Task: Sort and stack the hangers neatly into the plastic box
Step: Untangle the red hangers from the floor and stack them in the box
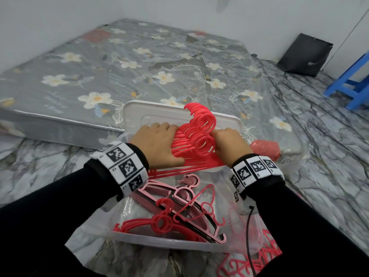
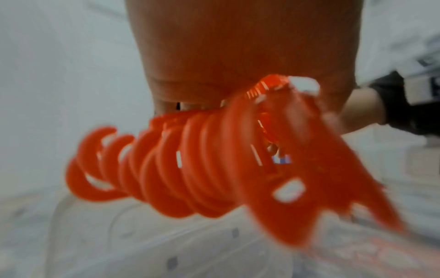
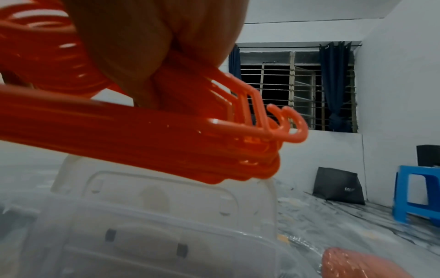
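A thick bunch of red hangers [image 1: 196, 136] is held between both hands above the far end of the clear plastic box [image 1: 159, 239]. My left hand [image 1: 159, 143] grips its left shoulder side, my right hand [image 1: 229, 142] grips the right side. The hooks [image 2: 152, 169] fan out in a row in the left wrist view; the hangers' right ends [image 3: 250, 135] stick out past my fingers in the right wrist view. Inside the box lie pink hangers [image 1: 179, 198] with black trim and a few loose red hangers [image 1: 159, 222].
The box's white lid [image 1: 139, 112] leans against a flowered mattress [image 1: 119, 66] behind. More red hangers [image 1: 259, 258] lie on the floor at the right, beside a red wrapped bundle [image 1: 263, 148]. A blue stool [image 1: 351, 84] and a black bag [image 1: 305, 54] stand at the far right.
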{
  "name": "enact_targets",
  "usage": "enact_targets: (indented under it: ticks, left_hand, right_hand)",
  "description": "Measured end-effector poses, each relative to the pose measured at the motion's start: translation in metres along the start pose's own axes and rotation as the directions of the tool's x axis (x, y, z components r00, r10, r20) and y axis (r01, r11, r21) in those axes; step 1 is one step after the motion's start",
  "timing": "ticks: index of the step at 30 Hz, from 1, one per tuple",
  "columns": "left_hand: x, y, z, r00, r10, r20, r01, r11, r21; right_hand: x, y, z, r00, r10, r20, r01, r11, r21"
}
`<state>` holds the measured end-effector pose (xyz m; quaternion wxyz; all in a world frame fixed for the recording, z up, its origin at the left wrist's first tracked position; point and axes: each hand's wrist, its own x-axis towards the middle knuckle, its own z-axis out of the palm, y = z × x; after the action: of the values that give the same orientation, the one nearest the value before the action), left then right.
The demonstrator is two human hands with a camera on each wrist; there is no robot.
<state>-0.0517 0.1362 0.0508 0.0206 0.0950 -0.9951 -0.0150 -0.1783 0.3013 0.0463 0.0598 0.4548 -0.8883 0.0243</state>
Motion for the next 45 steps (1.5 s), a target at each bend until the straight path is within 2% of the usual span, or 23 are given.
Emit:
enact_targets:
  ticks: [2, 5, 11, 14, 16, 20, 23, 26, 28, 30, 33, 37, 41, 42, 45]
  left_hand:
    - [-0.002, 0.005, 0.007, 0.999, -0.028, 0.017, 0.026, 0.994, 0.111]
    - [-0.005, 0.018, 0.011, 0.997, -0.075, 0.009, 0.076, 0.997, -0.013]
    - [0.001, 0.02, 0.014, 0.999, -0.031, -0.033, 0.025, 0.985, -0.169]
    - [0.008, 0.008, 0.011, 0.994, 0.022, -0.108, -0.023, 1.0, -0.01]
    - [0.009, 0.004, 0.011, 0.991, 0.017, -0.13, -0.003, 0.995, 0.102]
    - [0.009, -0.001, 0.014, 0.997, -0.014, -0.081, 0.017, 0.999, 0.041]
    - [0.011, -0.015, 0.015, 0.994, -0.067, -0.081, 0.067, 0.998, -0.008]
    - [0.014, -0.035, 0.012, 0.982, -0.147, -0.119, 0.14, 0.988, -0.063]
    - [0.016, -0.045, 0.011, 0.975, -0.185, -0.127, 0.173, 0.98, -0.097]
    - [0.017, -0.049, 0.012, 0.974, -0.193, -0.12, 0.178, 0.976, -0.126]
    - [0.019, -0.044, 0.016, 0.975, -0.198, -0.1, 0.178, 0.968, -0.178]
    - [0.022, -0.04, 0.021, 0.98, -0.174, -0.094, 0.15, 0.964, -0.22]
    - [0.021, -0.041, 0.023, 0.981, -0.172, -0.089, 0.156, 0.974, -0.167]
    - [0.021, -0.041, 0.023, 0.982, -0.169, -0.088, 0.155, 0.977, -0.15]
    - [0.023, -0.042, 0.022, 0.981, -0.168, -0.099, 0.15, 0.974, -0.171]
  right_hand:
    - [0.0, -0.003, 0.003, 1.0, 0.009, 0.013, -0.009, 1.0, 0.008]
    - [0.0, -0.016, 0.008, 0.999, 0.023, 0.04, -0.025, 0.999, 0.047]
    - [0.006, -0.023, 0.012, 0.998, 0.034, 0.055, -0.034, 0.999, -0.002]
    - [0.008, -0.015, 0.008, 0.999, 0.042, -0.002, -0.042, 0.999, 0.029]
    - [0.008, -0.013, 0.008, 0.999, 0.037, -0.021, -0.035, 0.997, 0.069]
    - [0.01, -0.011, 0.013, 0.997, 0.001, 0.072, -0.017, 0.974, 0.225]
    - [0.011, 0.007, 0.011, 0.985, 0.073, 0.156, -0.122, 0.935, 0.333]
    - [0.006, 0.037, 0.011, 0.949, 0.244, 0.199, -0.309, 0.846, 0.435]
    - [0.004, 0.049, 0.019, 0.921, 0.316, 0.23, -0.383, 0.849, 0.365]
    - [0.005, 0.047, 0.036, 0.91, 0.261, 0.322, -0.334, 0.921, 0.2]
    - [0.004, 0.022, 0.075, 0.858, 0.099, 0.503, -0.136, 0.99, 0.037]
    - [0.0, -0.014, 0.115, 0.766, -0.037, 0.641, 0.048, 0.999, 0.001]
    - [-0.011, -0.033, 0.148, 0.695, -0.07, 0.716, 0.163, 0.985, -0.063]
    - [-0.018, -0.035, 0.154, 0.675, -0.051, 0.736, 0.156, 0.985, -0.075]
    - [-0.04, -0.038, 0.171, 0.708, -0.054, 0.704, 0.159, 0.984, -0.085]
